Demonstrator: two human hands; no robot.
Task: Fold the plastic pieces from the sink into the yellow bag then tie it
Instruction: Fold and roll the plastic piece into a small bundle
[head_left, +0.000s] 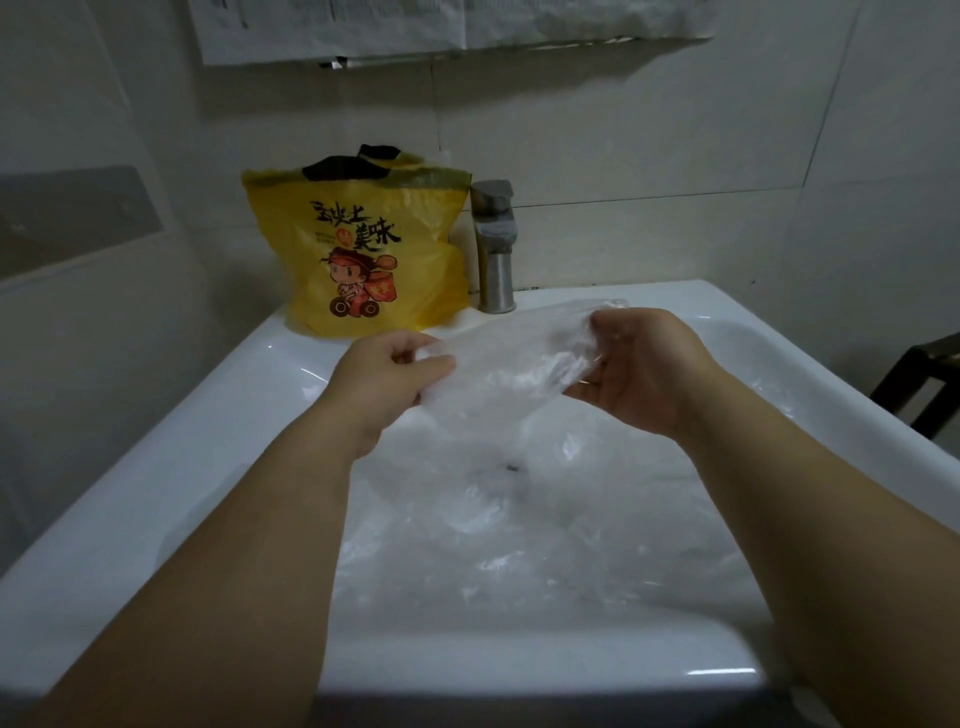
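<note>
Arms (234, 571) cross the front rim of the sink (519, 660). Left hand (387, 376) and right hand (641, 371) pinch a clear sheet (509, 374); plastic underneath (519, 545) looks blurry. Yellow bag (358, 260) fills the back-left corner.

A washroom or bathroom is indicated; whether it belongs to a home cannot be told. A white ceramic washbasin (156, 441) is set into a corner of walls clad in large pale tiles (623, 130), and a single metal tap (493, 249) is mounted on its back ledge. Printed paper sheets (332, 26) are fixed to the wall above it.
</note>
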